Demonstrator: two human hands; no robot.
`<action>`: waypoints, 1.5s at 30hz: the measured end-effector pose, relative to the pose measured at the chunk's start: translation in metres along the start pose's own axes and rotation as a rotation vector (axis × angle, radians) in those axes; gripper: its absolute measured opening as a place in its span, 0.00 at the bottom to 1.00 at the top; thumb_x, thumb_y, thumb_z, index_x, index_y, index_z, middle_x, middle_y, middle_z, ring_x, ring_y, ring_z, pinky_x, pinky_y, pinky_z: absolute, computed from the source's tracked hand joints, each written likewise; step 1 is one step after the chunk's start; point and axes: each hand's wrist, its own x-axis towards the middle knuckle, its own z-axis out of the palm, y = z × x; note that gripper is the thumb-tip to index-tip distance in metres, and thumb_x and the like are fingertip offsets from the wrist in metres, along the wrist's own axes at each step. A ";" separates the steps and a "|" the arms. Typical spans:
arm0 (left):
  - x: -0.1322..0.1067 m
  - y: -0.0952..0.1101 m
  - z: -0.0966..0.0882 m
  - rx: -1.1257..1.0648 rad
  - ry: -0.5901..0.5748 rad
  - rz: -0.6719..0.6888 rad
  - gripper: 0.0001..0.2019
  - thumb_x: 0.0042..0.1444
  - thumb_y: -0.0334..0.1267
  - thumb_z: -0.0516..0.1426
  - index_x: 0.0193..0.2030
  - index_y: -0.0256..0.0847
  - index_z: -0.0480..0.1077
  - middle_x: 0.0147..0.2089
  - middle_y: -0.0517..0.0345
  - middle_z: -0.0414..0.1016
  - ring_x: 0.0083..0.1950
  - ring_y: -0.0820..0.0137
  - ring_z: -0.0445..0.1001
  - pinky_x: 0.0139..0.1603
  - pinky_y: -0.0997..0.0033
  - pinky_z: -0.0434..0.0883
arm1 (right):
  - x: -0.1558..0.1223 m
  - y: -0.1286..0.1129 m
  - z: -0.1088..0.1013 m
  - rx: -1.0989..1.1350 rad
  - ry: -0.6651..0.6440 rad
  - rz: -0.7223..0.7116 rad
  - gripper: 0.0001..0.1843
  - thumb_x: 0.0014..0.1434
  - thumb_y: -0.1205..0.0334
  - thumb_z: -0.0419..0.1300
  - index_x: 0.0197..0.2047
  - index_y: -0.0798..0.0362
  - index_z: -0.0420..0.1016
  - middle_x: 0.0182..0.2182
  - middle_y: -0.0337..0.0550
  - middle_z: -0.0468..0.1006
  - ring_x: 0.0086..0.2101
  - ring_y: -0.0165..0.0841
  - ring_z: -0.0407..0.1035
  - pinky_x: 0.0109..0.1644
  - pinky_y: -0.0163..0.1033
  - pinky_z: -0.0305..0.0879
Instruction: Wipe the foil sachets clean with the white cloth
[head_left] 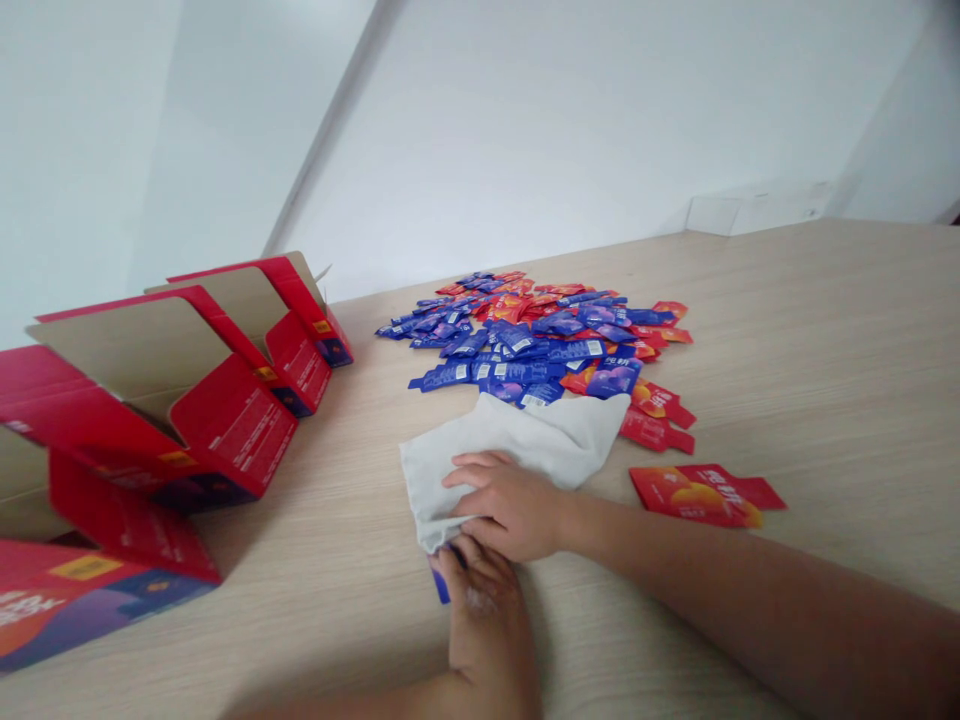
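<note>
My left hand (484,590) is closed at the near left corner of a white cloth (525,430), with its fingers bent around a blue packet (439,582). Only a small blue edge of that packet shows; the hand and cloth hide the rest. Over the cloth lies my right hand (514,505), fingers apart and stretched across the fabric, touching the left hand's fingers. A flat red packet (697,495) with orange fruit printing rests beside my right forearm. Behind the cloth spreads a heap of blue packets (517,372) mixed with red packets (514,308).
Along the left side stand several red cardboard boxes (240,430) with raised flaps. A white box (757,210) sits at the table's far right edge, against the white wall (570,120). The tabletop (847,400) is pale wood.
</note>
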 end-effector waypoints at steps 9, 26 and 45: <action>0.001 -0.003 -0.005 -0.058 -0.036 0.049 0.19 0.54 0.23 0.47 0.47 0.21 0.74 0.47 0.25 0.76 0.46 0.50 0.78 0.53 0.49 0.71 | 0.000 0.003 0.003 -0.023 0.015 0.138 0.15 0.61 0.61 0.54 0.46 0.50 0.79 0.57 0.46 0.70 0.62 0.44 0.54 0.62 0.54 0.50; 0.000 -0.002 -0.003 0.004 -0.024 0.043 0.19 0.53 0.24 0.48 0.47 0.24 0.75 0.47 0.30 0.77 0.46 0.52 0.78 0.53 0.51 0.71 | 0.000 0.004 0.003 -0.044 0.034 0.164 0.14 0.62 0.60 0.53 0.45 0.50 0.79 0.57 0.47 0.70 0.62 0.45 0.53 0.62 0.55 0.50; -0.001 -0.001 -0.002 -0.018 -0.021 0.041 0.20 0.53 0.24 0.48 0.47 0.25 0.75 0.47 0.29 0.77 0.46 0.52 0.78 0.53 0.51 0.71 | 0.000 0.004 0.002 -0.021 0.012 0.107 0.14 0.61 0.60 0.54 0.44 0.49 0.79 0.57 0.45 0.70 0.62 0.44 0.54 0.62 0.53 0.51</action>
